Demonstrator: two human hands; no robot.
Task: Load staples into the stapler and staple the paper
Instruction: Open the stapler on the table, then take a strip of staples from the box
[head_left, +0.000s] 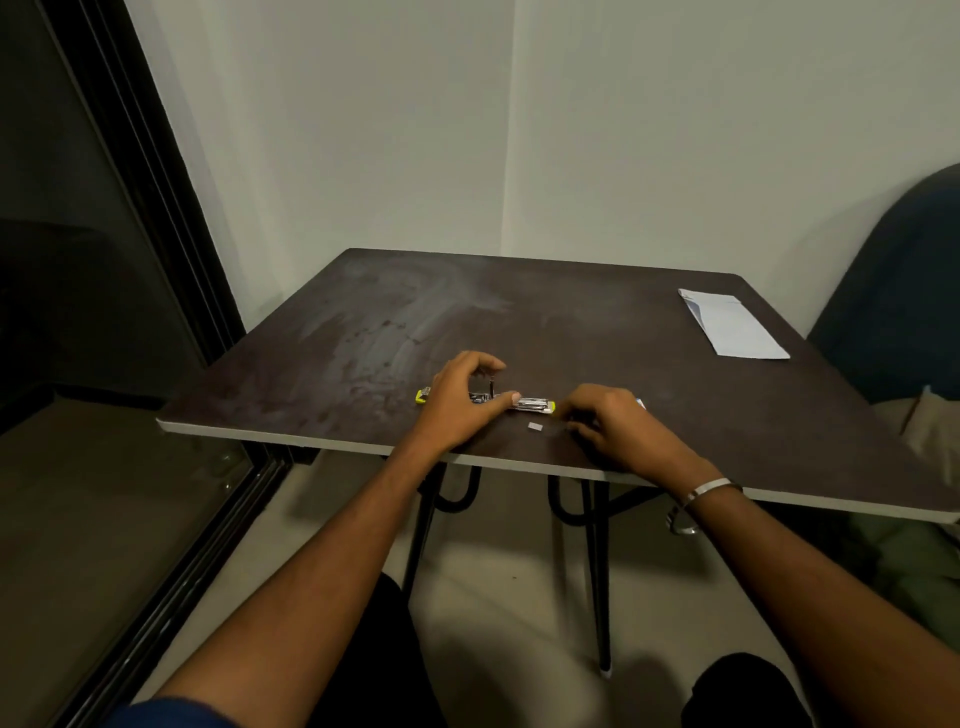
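A small yellow-and-metal stapler (532, 404) lies opened flat near the front edge of the dark table (363, 332). My left hand (460, 397) grips its middle, thumb on the metal magazine and fingers curled over the top. My right hand (613, 423) rests just right of the stapler's yellow end, fingertips pinched close to the tabletop; what they hold is too small to tell. A short strip of staples (535, 426) lies loose on the table between my hands. The folded white paper (732, 325) lies at the far right of the table.
A blue-and-white corner of a small box (640, 402) peeks out behind my right hand. A dark chair back (904, 291) stands to the right of the table. A dark glass door frame (156, 218) runs along the left.
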